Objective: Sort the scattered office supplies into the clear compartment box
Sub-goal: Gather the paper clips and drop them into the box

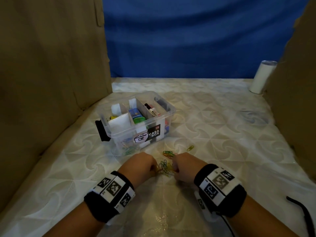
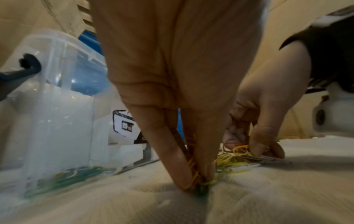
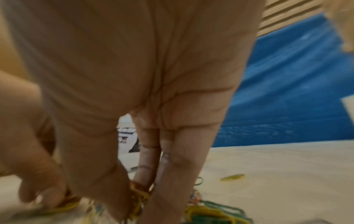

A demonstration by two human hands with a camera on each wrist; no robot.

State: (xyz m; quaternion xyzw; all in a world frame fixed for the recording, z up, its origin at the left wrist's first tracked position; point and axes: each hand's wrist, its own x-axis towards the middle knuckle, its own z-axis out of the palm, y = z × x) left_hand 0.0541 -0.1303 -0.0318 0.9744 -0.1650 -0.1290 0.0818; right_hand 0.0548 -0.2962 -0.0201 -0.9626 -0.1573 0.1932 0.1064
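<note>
Both hands pinch paper clips (image 1: 164, 165) from the pile at lower centre: left hand (image 1: 141, 164) and right hand (image 1: 185, 165), each with fingertips closed on clips. The box (image 1: 136, 120) sits just above. Risk: linked clips may drag and drop strays during the lift.

A clear plastic box (image 1: 136, 120) with white dividers stands open at about 11 o'clock from the loose paper clips (image 1: 165, 165). Its compartments hold markers (image 1: 152, 110), a blue and green item, and coloured clips at the near corner. One yellow-green clip (image 1: 190, 148) lies apart at 1 o'clock of the pile.
</note>
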